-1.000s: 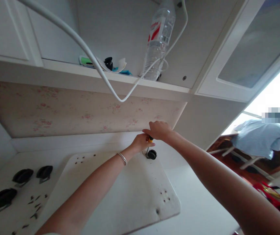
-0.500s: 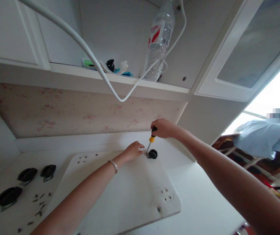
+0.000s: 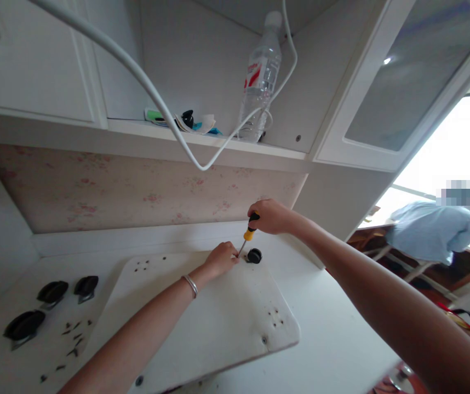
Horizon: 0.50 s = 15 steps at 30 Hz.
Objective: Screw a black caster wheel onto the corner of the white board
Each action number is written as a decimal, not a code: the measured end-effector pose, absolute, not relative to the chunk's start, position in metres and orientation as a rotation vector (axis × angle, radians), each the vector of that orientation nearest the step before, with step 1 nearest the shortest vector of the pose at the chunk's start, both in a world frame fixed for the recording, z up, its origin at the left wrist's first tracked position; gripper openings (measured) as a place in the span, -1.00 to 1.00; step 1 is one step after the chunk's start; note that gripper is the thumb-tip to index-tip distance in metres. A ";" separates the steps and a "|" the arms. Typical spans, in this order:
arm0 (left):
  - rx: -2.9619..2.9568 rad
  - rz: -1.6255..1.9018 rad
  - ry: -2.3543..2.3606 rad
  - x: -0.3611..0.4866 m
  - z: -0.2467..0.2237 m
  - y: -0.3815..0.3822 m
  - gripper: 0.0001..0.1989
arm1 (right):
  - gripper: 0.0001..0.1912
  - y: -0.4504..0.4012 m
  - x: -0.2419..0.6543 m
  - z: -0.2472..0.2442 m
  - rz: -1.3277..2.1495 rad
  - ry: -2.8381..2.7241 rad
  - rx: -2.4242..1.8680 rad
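The right hand (image 3: 271, 215) grips the screwdriver (image 3: 248, 235); the left hand (image 3: 222, 258) is at its tip, its grip unclear. Maybe they're unscrewing the wheel (image 3: 254, 255); next needs careful aim.

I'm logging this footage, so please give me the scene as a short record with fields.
Right hand: grips a screwdriver by its black-and-yellow handle, shaft slanting down
Left hand: fingers at the screwdriver's tip; whether they pinch anything is unclear
Work surface: white board, lying flat
On the board: one black caster, near the far right corner
Left of the board: three loose casters, scattered small screws
Shelf above: clear plastic bottle
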<state>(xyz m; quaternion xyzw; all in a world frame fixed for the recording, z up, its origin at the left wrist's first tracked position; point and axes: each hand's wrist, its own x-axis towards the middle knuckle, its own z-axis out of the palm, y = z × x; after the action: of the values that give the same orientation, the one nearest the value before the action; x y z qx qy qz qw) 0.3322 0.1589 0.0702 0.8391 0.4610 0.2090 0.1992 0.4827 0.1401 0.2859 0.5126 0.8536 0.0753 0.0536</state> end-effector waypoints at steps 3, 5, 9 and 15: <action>2.346 0.597 1.304 0.327 0.073 0.154 -0.69 | -0.77 0.129 0.482 0.294 0.240 2.636 1.611; 2.337 0.620 1.316 0.318 0.076 0.150 -0.71 | -0.79 0.119 0.485 0.298 0.265 2.669 1.673; 2.290 0.718 1.374 0.276 0.080 0.135 -0.80 | -0.77 0.099 0.502 0.293 0.316 2.681 1.818; 2.160 0.809 1.636 0.147 0.081 0.105 -0.70 | -0.80 0.100 0.531 0.262 0.316 2.598 1.897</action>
<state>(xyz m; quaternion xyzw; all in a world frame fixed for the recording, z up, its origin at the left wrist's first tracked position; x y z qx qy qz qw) 0.1469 0.1051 0.0810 0.7545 0.5714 0.2824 0.1561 0.5313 0.1002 0.2624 0.5861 0.8030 0.0977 -0.0455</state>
